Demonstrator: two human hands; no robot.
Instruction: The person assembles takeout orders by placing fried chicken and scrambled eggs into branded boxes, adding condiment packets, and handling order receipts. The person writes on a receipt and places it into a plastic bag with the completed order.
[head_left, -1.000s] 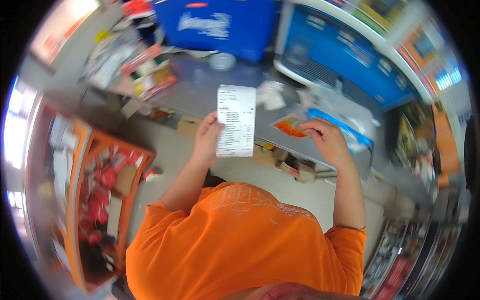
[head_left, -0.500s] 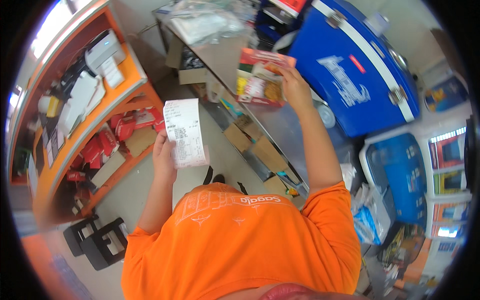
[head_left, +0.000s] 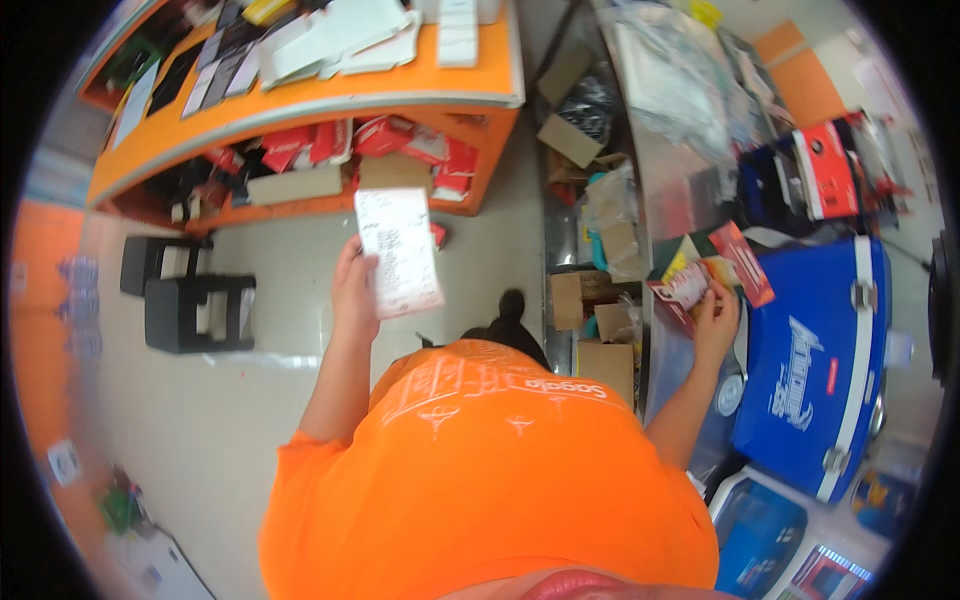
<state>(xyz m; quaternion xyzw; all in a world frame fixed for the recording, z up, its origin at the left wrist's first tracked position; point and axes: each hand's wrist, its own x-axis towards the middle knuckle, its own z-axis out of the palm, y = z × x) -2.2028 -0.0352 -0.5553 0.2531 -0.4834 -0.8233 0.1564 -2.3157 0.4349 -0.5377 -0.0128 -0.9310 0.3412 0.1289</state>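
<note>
Nearest is the person's orange short-sleeved shirt [head_left: 490, 470]. Beyond it, the left hand [head_left: 355, 295] grips a long white paper slip covered in fine dark print [head_left: 400, 255], thumb over its left side and fingers behind, holding it upright above the floor. Only that side is pinched, so a loosened thumb or a draught could let the slip bend over or drop.

To the right, the right hand [head_left: 715, 325] reaches over the grey counter [head_left: 668, 365], fingers curled against a red, green and yellow printed cardboard box [head_left: 690, 285]; whether they grip it or something small on it, I cannot tell. The box rests at the counter's left edge. A leftward push could probably tip it off, onto the open brown cardboard boxes [head_left: 605, 370] below.

Just beside the right forearm sits a round whitish plastic lid [head_left: 729, 395]; a careless swing of the arm might knock it. Along the counter's right side stands a big blue cooler with a white band [head_left: 820, 330].

Farther off, clear plastic bags [head_left: 675, 90] heap toward the counter's far end, and an orange desk [head_left: 490, 70] carries loose white papers [head_left: 345, 40] near its front edge.
</note>
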